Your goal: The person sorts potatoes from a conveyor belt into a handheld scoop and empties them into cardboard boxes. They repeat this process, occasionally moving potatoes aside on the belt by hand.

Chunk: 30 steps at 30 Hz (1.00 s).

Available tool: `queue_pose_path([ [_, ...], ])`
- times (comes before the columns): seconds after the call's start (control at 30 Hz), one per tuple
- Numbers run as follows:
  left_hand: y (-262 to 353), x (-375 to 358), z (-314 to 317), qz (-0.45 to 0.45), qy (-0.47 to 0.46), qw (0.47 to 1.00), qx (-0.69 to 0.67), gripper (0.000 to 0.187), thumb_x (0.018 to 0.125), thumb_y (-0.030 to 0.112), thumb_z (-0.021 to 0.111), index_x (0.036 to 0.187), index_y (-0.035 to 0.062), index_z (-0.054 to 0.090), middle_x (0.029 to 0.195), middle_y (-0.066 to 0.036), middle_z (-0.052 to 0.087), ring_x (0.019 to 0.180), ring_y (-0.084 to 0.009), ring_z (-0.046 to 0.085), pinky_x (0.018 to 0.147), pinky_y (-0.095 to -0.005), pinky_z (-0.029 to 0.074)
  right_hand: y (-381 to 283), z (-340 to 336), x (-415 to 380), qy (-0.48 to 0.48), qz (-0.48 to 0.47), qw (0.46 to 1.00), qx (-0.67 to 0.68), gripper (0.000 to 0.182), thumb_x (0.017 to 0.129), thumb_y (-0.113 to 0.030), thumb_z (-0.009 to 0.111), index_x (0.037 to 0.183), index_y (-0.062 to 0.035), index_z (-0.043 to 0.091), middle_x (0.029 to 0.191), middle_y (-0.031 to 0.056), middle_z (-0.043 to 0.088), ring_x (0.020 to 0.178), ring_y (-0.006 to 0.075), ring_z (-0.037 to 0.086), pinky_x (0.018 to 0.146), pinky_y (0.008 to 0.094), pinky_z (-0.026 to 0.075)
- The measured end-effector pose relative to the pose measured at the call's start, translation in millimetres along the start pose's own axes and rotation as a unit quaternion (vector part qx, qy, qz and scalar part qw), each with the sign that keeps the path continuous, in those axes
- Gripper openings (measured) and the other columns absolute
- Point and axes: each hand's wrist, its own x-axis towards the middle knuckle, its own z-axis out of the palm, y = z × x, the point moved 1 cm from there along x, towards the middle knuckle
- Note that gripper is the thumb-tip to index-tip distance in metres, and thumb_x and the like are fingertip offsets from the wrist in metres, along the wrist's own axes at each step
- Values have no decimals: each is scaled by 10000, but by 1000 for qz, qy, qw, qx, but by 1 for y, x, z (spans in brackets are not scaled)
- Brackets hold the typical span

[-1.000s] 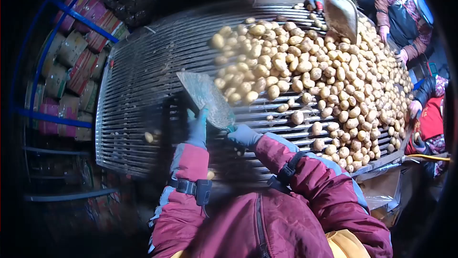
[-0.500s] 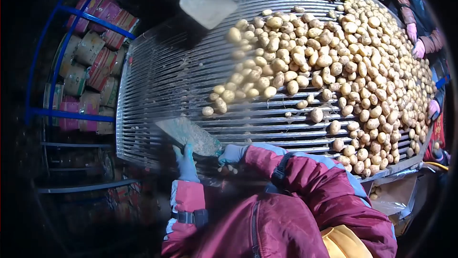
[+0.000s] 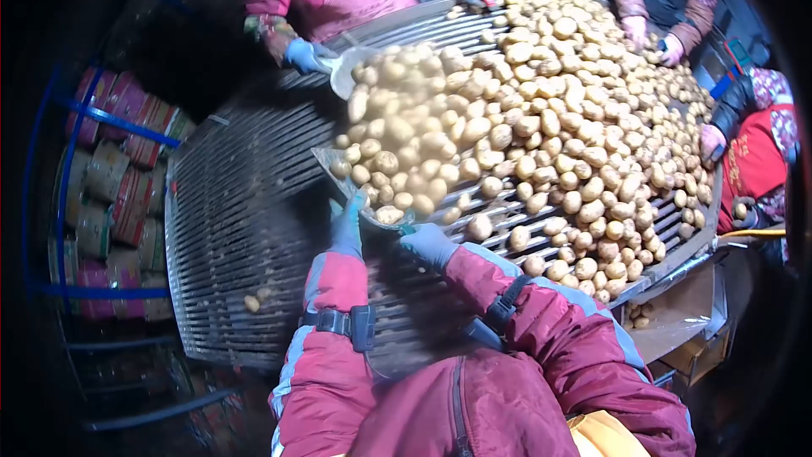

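Observation:
My right hand (image 3: 429,246), in a pale blue glove, is closed round the green handle end of a metal scoop (image 3: 328,158). My left hand (image 3: 347,224), gloved the same way, holds the scoop's near edge. Potatoes (image 3: 402,201) lie in and over the scoop and hide most of its blade. Beyond them, a person's blue-gloved hand (image 3: 306,56) grips another scoop (image 3: 344,73), whose blade reaches into the far side of the pile. Potatoes between the two scoops are blurred by motion.
The slatted metal table (image 3: 254,229) carries a large potato pile (image 3: 584,119) on its right. Several people work around it, including gloved hands (image 3: 671,49) at the far right. Stacked cartons (image 3: 106,171) stand behind blue rails at left. A cardboard box (image 3: 677,309) sits below the right edge.
My hands have pushed the scoop forward, and it now bears potatoes where it was bare. The other person's scoop has come down against the pile. My view has shifted.

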Motion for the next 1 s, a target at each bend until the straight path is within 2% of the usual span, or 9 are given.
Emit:
queue_pose_path([
  [0.17,-1,-3,116,19,-89,996,3,887,845,234,775,1546,-17,293,1460,-167,476,1275,-258,520,1046,-355,439,13,-87,-30,106,-34,993,-49,264,743,-230,686,857,1,744,745,153,716,671,244,690,588,384,537],
  [0.4,17,-50,252,-25,-152,988,-26,949,875,167,749,1596,30,146,1318,-125,525,1112,-215,569,833,-345,546,-2,-187,-111,114,-3,990,86,209,750,-182,704,816,15,725,631,109,645,488,212,599,460,367,489],
  [0.5,27,-69,293,-11,-163,987,-13,889,872,184,740,1575,35,216,1378,-116,503,1189,-227,546,988,-367,486,2,-217,-128,141,-7,986,90,197,812,-199,677,859,-17,737,664,94,654,542,209,618,492,350,503],
  [0.67,36,-74,355,79,-203,974,57,1034,868,215,785,1595,-23,89,1390,-157,484,1149,-233,544,940,-320,504,11,-264,-147,159,-70,974,148,243,864,-245,657,978,-44,731,771,79,686,666,166,651,533,322,511],
  [0.7,48,-84,371,116,-193,969,103,970,865,259,792,1567,-26,187,1316,-128,540,1128,-207,551,932,-314,486,3,-272,-156,162,-57,972,162,242,864,-246,658,975,-44,732,770,78,685,688,158,657,536,317,509],
  [0.8,64,-99,394,75,-211,965,138,1065,844,334,811,1581,-48,143,1357,-161,542,1140,-218,564,953,-310,479,-8,-285,-174,149,-33,968,200,215,857,-256,671,941,-72,743,794,53,688,702,151,652,564,320,518],
  [0.87,78,-123,402,89,-225,951,192,1060,850,350,800,1601,-1,139,1455,-196,470,1226,-258,527,1014,-327,448,-2,-304,-172,151,-148,977,-8,189,843,-252,695,935,-95,748,829,27,693,701,148,637,582,312,513],
  [0.97,68,-121,393,82,-283,936,192,969,892,299,760,1608,40,162,1560,-215,355,1393,-310,409,1110,-361,385,2,-313,-185,149,-51,955,250,171,792,-238,761,938,-149,768,889,-13,697,788,136,626,628,297,484],
  [1.0,62,-121,389,69,-298,942,139,952,901,291,750,1609,45,163,1570,-218,341,1409,-319,397,1120,-370,378,-5,-313,-193,173,-50,950,253,170,820,-208,706,934,-90,755,778,-5,637,650,121,567,536,270,440],
])
